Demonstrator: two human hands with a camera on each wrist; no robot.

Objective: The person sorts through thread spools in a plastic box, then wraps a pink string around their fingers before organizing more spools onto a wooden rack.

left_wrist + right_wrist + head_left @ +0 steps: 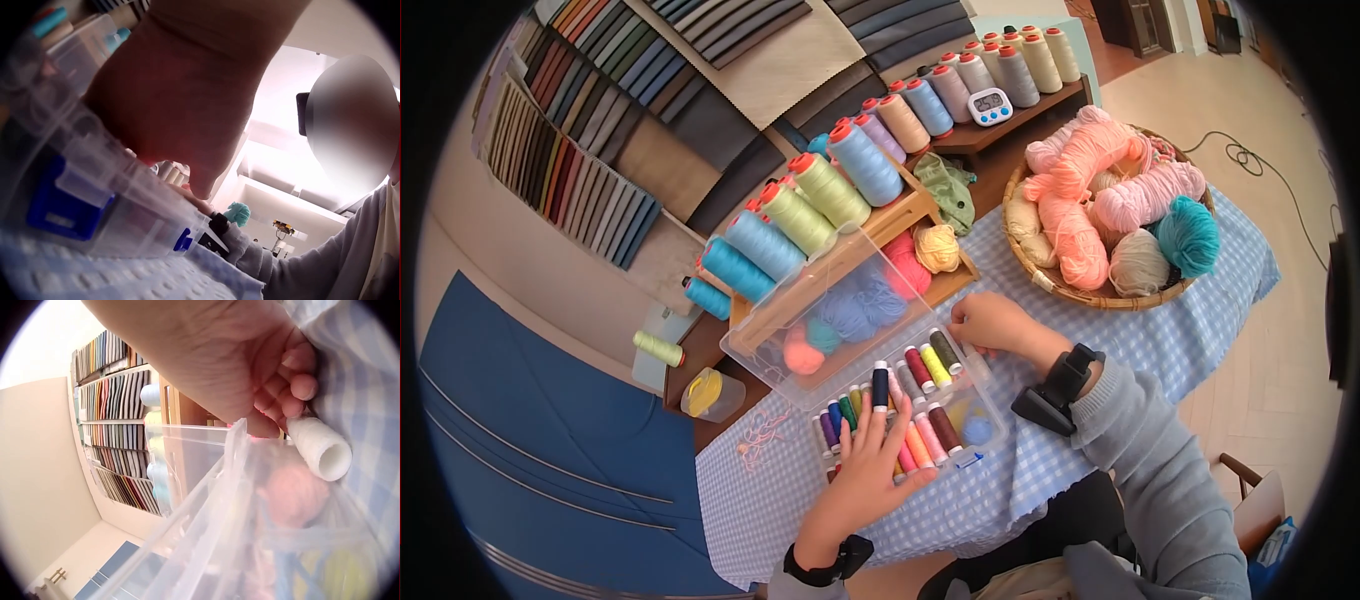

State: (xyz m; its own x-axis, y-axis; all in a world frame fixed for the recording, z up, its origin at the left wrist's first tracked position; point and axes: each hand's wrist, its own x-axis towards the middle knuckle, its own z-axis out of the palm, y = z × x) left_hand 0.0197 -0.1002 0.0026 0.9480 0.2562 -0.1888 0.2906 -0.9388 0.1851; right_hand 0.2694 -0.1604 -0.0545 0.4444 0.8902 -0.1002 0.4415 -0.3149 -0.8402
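In the head view, a clear plastic box [997, 425] holds rows of colourful thread spools, its transparent lid [750, 350] tilted back. My left hand [865, 480] lies over the front row with straight, spread fingers, fingertips beside a navy spool [881, 390]. At the box's back right corner is my right hand [997, 325], fingers curled. The right wrist view shows it pinching the end of a white spool [320, 449] close over the checked cloth, beside the box wall. Inside that wall, a peach yarn ball [295, 494] shows through. Blue latches [72, 203] mark the box front.
A wicker basket [1040, 277] of yarn stands at the back right. Large thread cones [825, 190] line wooden racks behind the box. A lidded plastic tub [715, 395] and loose pink yarn [760, 440] are at the left. Blue checked cloth [750, 530] covers the table.
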